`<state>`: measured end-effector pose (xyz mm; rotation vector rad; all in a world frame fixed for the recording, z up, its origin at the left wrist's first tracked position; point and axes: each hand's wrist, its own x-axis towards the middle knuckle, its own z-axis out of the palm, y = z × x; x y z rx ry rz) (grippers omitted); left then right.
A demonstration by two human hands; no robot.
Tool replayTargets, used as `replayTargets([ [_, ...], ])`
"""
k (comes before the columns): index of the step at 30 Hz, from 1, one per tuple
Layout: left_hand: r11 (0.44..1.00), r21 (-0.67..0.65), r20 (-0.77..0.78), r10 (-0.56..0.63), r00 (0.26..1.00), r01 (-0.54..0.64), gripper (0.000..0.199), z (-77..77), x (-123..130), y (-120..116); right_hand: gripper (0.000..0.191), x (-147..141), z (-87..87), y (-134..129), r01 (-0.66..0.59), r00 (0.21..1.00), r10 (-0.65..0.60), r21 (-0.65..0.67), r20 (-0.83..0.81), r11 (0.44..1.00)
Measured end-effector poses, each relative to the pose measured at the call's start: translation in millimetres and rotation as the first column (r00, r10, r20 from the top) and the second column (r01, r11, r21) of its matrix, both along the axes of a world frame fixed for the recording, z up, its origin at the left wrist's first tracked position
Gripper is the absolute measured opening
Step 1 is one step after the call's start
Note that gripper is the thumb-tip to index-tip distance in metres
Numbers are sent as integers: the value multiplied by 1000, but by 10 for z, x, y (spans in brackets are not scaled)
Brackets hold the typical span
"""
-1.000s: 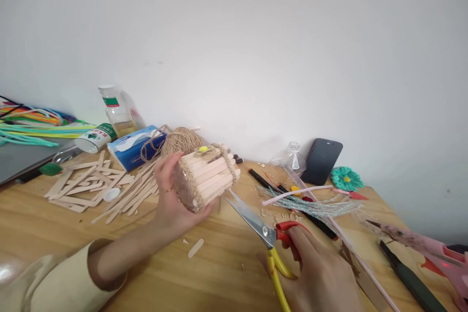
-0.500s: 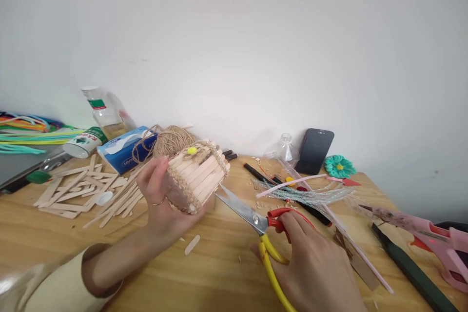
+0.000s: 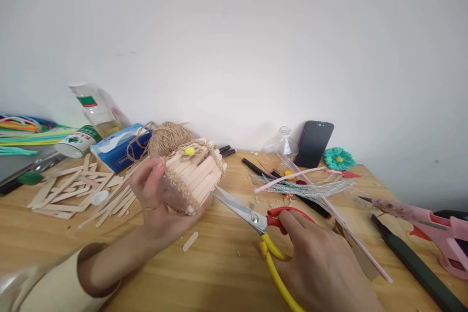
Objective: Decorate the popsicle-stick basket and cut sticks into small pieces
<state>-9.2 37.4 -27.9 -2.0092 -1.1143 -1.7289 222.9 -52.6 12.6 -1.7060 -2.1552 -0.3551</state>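
Note:
My left hand [image 3: 155, 195] grips a craft-stick-covered container [image 3: 199, 175], tilted on its side, with twine bands round both ends and a yellow dot on the sticks. Its near end shows clear plastic. In my right hand [image 3: 318, 258] are scissors [image 3: 252, 217] with one red and one yellow handle, their blades slightly parted. The tips point at the container's lower right edge; whether they touch it I cannot tell. Below the container a short stick piece [image 3: 190, 241] lies on the table.
Behind my left hand are a twine ball [image 3: 170, 137], a blue tissue pack [image 3: 122, 151] and loose craft sticks [image 3: 73, 190]. To the right lie markers [image 3: 256, 167], a bead strand bundle [image 3: 307, 186], a phone [image 3: 314, 144], a crocheted flower [image 3: 340, 159] and a pink glue gun [image 3: 420, 226].
The view has shifted slightly. The container and scissors keep nearly the same pose, the tips still by its lower right edge.

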Motion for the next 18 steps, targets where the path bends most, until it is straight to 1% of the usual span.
replayTargets([
  [3,1000,-15,8,24,1000,-24,100,-1,6,-15,11,-7,14,-7,-9,1000,9,31,10,999],
  [5,999,-23,-2,28,1000,-28,99,6,15,-39,10,-7,16,-15,-17,1000,17,30,7,999],
  [9,991,-137,6,12,1000,-11,98,21,24,-86,8,12,4,-13,-22,1000,21,41,14,999],
  [11,993,-117,1,-4,1000,4,101,23,19,-88,7,30,-14,-9,-27,999,26,55,24,998],
  [13,998,-62,-16,-20,1000,19,104,25,14,-82,5,45,-40,-11,-24,999,21,67,43,997],
  [15,999,-41,-27,-23,999,21,105,30,17,-83,7,51,-67,-22,-12,998,7,78,68,997],
  [18,997,-81,-29,-3,1000,1,102,47,40,-106,13,36,-94,-39,1,996,-10,103,85,995],
])
